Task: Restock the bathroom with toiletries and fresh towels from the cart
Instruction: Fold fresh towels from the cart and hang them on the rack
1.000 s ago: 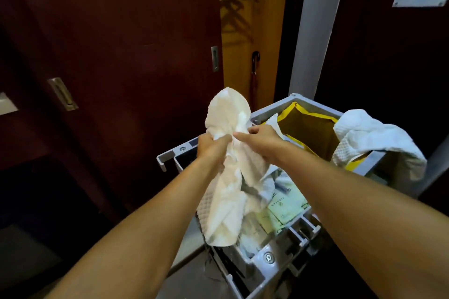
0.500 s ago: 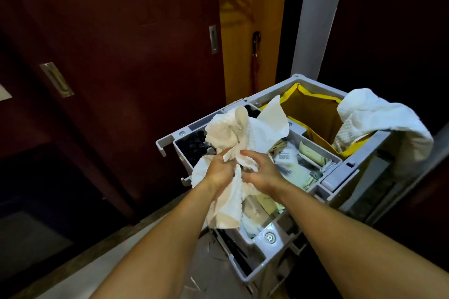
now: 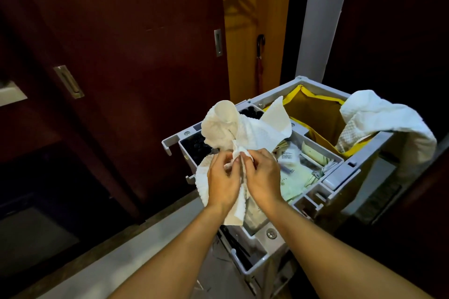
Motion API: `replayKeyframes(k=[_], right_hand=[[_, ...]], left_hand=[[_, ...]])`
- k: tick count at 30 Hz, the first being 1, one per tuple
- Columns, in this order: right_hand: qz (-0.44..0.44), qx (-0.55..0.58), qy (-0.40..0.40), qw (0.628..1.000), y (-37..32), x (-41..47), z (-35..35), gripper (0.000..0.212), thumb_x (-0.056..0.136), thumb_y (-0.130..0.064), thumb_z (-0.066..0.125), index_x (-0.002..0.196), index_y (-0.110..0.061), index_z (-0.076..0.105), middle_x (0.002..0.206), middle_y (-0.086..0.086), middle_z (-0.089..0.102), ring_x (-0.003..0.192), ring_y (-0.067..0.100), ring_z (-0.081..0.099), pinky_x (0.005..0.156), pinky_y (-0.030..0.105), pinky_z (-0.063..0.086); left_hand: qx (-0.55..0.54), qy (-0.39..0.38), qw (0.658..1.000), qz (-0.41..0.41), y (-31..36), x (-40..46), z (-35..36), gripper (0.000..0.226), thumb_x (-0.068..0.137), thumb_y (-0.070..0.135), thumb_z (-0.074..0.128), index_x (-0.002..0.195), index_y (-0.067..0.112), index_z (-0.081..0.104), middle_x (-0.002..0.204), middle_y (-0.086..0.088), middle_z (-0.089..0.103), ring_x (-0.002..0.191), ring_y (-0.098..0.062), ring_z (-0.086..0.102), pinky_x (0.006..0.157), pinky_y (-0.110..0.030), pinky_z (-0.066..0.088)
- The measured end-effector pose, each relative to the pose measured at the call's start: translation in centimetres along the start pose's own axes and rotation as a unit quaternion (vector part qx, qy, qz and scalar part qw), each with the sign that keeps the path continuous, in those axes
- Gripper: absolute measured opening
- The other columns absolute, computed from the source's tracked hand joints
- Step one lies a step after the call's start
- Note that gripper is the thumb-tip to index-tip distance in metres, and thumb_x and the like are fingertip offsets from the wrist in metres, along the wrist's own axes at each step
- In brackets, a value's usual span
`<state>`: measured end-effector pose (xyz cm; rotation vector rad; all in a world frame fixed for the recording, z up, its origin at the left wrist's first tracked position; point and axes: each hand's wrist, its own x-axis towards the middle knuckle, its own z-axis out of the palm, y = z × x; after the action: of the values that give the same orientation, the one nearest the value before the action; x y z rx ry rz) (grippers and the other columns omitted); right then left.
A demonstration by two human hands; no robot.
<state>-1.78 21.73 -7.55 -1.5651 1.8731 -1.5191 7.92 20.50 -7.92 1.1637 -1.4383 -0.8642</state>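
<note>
Dark-red doors (image 3: 116, 43) back a grey plastic cart (image 3: 340, 175); above it both hands' fingers (image 3: 228, 162) pinch a crumpled white waffle-textured towel (image 3: 233, 128), hiding its tray compartments

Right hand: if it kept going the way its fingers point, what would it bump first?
Probably the white towel the right hand already pinches; beyond it, likely the cart tray, though depth is unclear.

Print on cart sachets (image 3: 288, 155) illegible
</note>
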Motion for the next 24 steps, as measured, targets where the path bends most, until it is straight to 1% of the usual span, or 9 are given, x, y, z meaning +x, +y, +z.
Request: replayKeyframes(k=[2, 5, 8, 10, 12, 16, 17, 21, 24], right_hand=[[-0.014, -0.006, -0.009, 1.000, 0.1, -1.2, 0.1, 0.025, 0.101, -0.024, 0.053, 0.106, -0.009, 0.073, 0.092, 0.003, 0.061, 0.085, 0.019, 0.060, 0.074, 0.031, 0.047], [-0.002, 0.013, 0.034, 0.999, -0.2, -2.4, -0.3, 0.024, 0.100, -0.023, 0.055, 0.115, -0.012, 0.071, 0.101, 0.003, 0.070, 0.092, 0.017, 0.065, 0.078, 0.032, 0.052], [0.053, 0.056, 0.087, 0.993, -0.9, -2.1, -1.0, 0.011, 0.095, -0.026, 0.063, 0.099, -0.023, 0.073, 0.091, -0.005, 0.073, 0.083, 0.012, 0.067, 0.074, 0.032, 0.055], [0.043, 0.044, 0.097, 0.993, -1.4, -1.9, -1.3, 0.009, 0.093, -0.025, 0.065, 0.089, -0.024, 0.074, 0.084, -0.009, 0.069, 0.077, 0.009, 0.064, 0.070, 0.019, 0.050], [0.021, 0.027, 0.079, 0.996, -1.4, -2.0, -1.7, 0.012, 0.094, -0.020, 0.064, 0.095, -0.020, 0.076, 0.088, -0.006, 0.067, 0.080, 0.009, 0.063, 0.070, 0.010, 0.044], [-0.019, -0.005, 0.012, 1.000, -0.7, -3.0, -2.3, 0.025, 0.095, -0.007, 0.059, 0.116, -0.009, 0.073, 0.104, 0.005, 0.067, 0.091, 0.017, 0.064, 0.080, 0.029, 0.052], [-0.023, -0.004, 0.005, 1.000, -0.7, -3.2, -2.5, 0.026, 0.095, -0.006, 0.059, 0.117, -0.008, 0.072, 0.105, 0.006, 0.067, 0.093, 0.017, 0.064, 0.081, 0.029, 0.052], [-0.009, 0.039, 0.043, 0.998, -0.8, -3.7, -3.4, 0.019, 0.090, -0.013, 0.069, 0.108, -0.017, 0.076, 0.096, -0.006, 0.072, 0.087, 0.002, 0.064, 0.077, 0.009, 0.048], [-0.001, 0.063, 0.054, 0.997, -1.2, -3.9, -3.6, 0.015, 0.089, -0.016, 0.072, 0.102, -0.020, 0.077, 0.092, -0.011, 0.072, 0.086, 0.002, 0.066, 0.075, 0.013, 0.052]], left_hand=[[0.022, 0.024, 0.999, 0.035, 0.0, -0.6, -0.3, 0.010, 0.100, 0.024, 0.057, 0.093, 0.019, 0.064, 0.093, 0.005, 0.059, 0.086, -0.012, 0.064, 0.079, -0.039, 0.057], [0.043, 0.030, 0.997, 0.063, 0.4, -1.5, -0.4, 0.011, 0.100, 0.026, 0.056, 0.092, 0.021, 0.061, 0.090, 0.008, 0.058, 0.084, -0.012, 0.063, 0.075, -0.040, 0.056], [0.079, 0.018, 0.993, 0.083, 1.2, -2.2, -0.3, 0.010, 0.101, 0.029, 0.052, 0.093, 0.025, 0.056, 0.088, 0.009, 0.060, 0.083, -0.012, 0.062, 0.071, -0.041, 0.055], [0.104, 0.010, 0.989, 0.105, 1.9, -2.5, 0.1, 0.011, 0.102, 0.029, 0.051, 0.092, 0.024, 0.055, 0.086, 0.009, 0.060, 0.082, -0.011, 0.061, 0.070, -0.040, 0.053], [0.104, 0.009, 0.988, 0.114, 2.2, -2.8, 0.5, 0.011, 0.102, 0.027, 0.052, 0.094, 0.021, 0.056, 0.086, 0.008, 0.061, 0.081, -0.011, 0.061, 0.071, -0.040, 0.052], [0.089, -0.007, 0.992, 0.089, 1.8, -3.5, 0.5, 0.008, 0.100, 0.021, 0.055, 0.100, 0.016, 0.061, 0.091, 0.005, 0.066, 0.087, -0.010, 0.064, 0.078, -0.041, 0.055], [0.085, -0.009, 0.993, 0.087, 1.6, -3.7, 0.4, 0.008, 0.100, 0.020, 0.056, 0.100, 0.015, 0.062, 0.092, 0.005, 0.067, 0.088, -0.009, 0.065, 0.078, -0.040, 0.056], [0.053, -0.005, 0.993, 0.104, 1.8, -4.3, 0.1, 0.010, 0.099, 0.018, 0.057, 0.104, 0.016, 0.066, 0.095, 0.007, 0.067, 0.092, -0.010, 0.066, 0.078, -0.032, 0.058], [0.040, 0.018, 0.993, 0.113, 2.2, -4.7, 0.3, 0.010, 0.099, 0.017, 0.059, 0.101, 0.015, 0.068, 0.094, 0.006, 0.066, 0.090, -0.014, 0.066, 0.078, -0.036, 0.058]])
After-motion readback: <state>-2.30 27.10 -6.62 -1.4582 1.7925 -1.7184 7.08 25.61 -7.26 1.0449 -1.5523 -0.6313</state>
